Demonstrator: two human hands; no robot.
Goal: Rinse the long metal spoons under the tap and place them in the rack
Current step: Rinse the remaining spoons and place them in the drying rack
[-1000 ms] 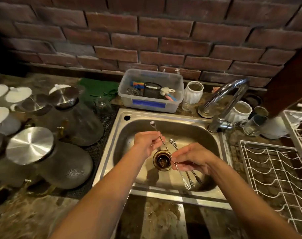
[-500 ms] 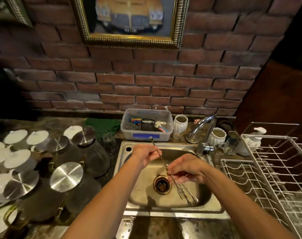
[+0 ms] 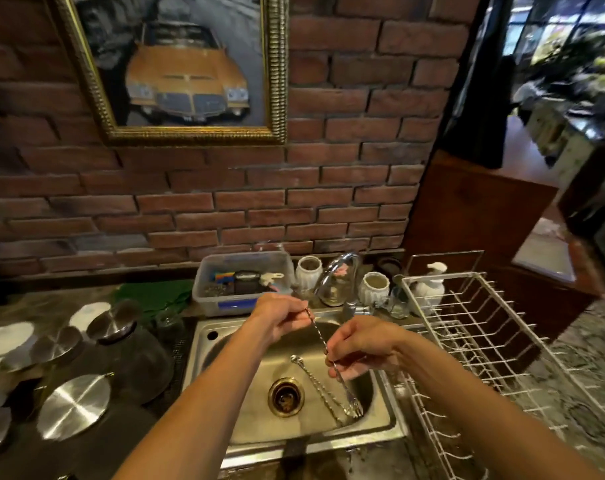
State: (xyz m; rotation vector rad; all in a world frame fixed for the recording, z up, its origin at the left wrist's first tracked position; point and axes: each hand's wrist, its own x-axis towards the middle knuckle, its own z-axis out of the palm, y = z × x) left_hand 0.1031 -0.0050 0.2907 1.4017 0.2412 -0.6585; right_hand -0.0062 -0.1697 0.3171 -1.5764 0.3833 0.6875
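Over the steel sink (image 3: 380, 424), my left hand (image 3: 280, 318) pinches the upper end of a long twisted metal spoon (image 3: 317, 333). My right hand (image 3: 358, 348) grips the same spoon lower down, and its forked end (image 3: 354, 408) hangs near the sink floor. A second long spoon (image 3: 315, 382) lies slanted in the sink, bowl end up-left, beside the brass drain (image 3: 286, 396). The chrome tap (image 3: 332, 275) stands behind the sink; no water shows. The white wire rack (image 3: 474, 344) sits to the right.
Glass jars with steel lids (image 3: 74, 405) crowd the counter at left. A clear plastic tub (image 3: 242, 282) of small items, white ceramic cups (image 3: 373, 289) and a white dispenser (image 3: 431, 285) line the brick wall. A framed car picture hangs above.
The view has tilted up, showing the wall and picture. One spoon that my right hand held now lies in the sink; both hands have risen slightly with the other spoon.
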